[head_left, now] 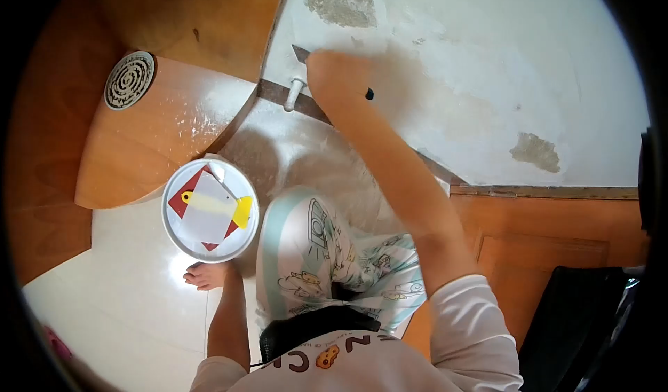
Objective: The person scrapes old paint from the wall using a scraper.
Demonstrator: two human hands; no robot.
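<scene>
My right hand (337, 72) is up against the white wall (466, 92), closed around a scraper (300, 53). Only the scraper's dark, angled blade shows, pointing left; its handle is hidden in the hand. My left hand (205, 276) hangs low beside a round white bucket (168, 228), fingers pointing left and loosely bent, with nothing visible in them. On top of the bucket lie a pale grey sheet (207, 221), a red piece (177, 207) under it and a yellow scraper (242, 212) partly covered.
Bare rough patches (341, 2) mark the wall. A white pipe stub (295, 94) sticks out near its base. A curved wooden shelf (139, 148), dusted white, holds a round patterned disc (129, 80). At right stand a wooden door (543, 253) and a black object (574, 322).
</scene>
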